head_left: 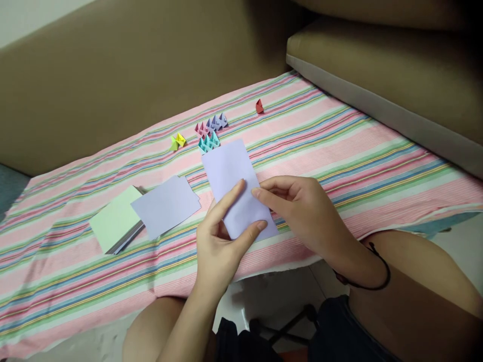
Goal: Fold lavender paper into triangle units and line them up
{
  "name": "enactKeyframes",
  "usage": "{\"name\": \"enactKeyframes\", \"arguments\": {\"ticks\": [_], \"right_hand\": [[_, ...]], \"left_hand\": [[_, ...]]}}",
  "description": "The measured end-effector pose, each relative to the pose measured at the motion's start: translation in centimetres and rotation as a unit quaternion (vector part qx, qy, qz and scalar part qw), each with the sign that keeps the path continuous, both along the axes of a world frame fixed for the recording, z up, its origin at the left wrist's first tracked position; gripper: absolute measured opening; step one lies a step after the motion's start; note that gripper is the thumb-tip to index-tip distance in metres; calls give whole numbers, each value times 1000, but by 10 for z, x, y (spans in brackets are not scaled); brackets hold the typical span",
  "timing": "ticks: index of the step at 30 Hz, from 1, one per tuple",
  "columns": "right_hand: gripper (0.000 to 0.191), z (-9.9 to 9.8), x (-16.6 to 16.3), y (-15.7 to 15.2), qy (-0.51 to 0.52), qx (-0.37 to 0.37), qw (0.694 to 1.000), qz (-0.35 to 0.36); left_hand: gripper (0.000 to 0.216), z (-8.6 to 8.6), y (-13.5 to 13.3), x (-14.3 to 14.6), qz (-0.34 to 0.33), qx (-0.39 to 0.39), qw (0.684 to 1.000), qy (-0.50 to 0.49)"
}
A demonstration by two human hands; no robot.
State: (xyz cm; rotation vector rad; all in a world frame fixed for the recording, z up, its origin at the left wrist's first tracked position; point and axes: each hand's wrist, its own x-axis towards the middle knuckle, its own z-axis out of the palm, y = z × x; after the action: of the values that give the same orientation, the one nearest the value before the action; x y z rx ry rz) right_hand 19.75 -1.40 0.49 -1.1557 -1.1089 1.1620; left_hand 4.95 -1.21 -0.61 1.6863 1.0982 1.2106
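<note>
Between my two hands is a rectangular sheet of lilac paper [228, 168], tilted above the striped cloth. My left hand [222, 241] grips its lower part, thumb and a finger lying on the front face, the other fingers hidden behind. At the right edge, my right hand [302, 206] pinches the paper between thumb and fingers. Left of it a second lilac sheet [166, 206] lies partly over a stack of pale green and darker papers [116, 218]. Beyond the held paper stand small folded paper pieces: turquoise [209, 143], pink [202, 129], lilac [217, 122] and yellow [178, 141].
One red folded piece [259, 106] sits apart, farther back to the right. A striped cloth [358, 166] covers the surface. A brown padded backrest [132, 75] rises behind it, and a brown cushioned block [388, 75] stands at the right.
</note>
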Motion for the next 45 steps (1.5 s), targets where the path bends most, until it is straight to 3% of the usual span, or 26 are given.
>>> {"name": "enactKeyframes", "arguments": {"ticks": [45], "right_hand": [[16,1,0,0,21,-2,1000,-4]], "left_hand": [[61,-2,0,2,18,8,1000,-8]]}}
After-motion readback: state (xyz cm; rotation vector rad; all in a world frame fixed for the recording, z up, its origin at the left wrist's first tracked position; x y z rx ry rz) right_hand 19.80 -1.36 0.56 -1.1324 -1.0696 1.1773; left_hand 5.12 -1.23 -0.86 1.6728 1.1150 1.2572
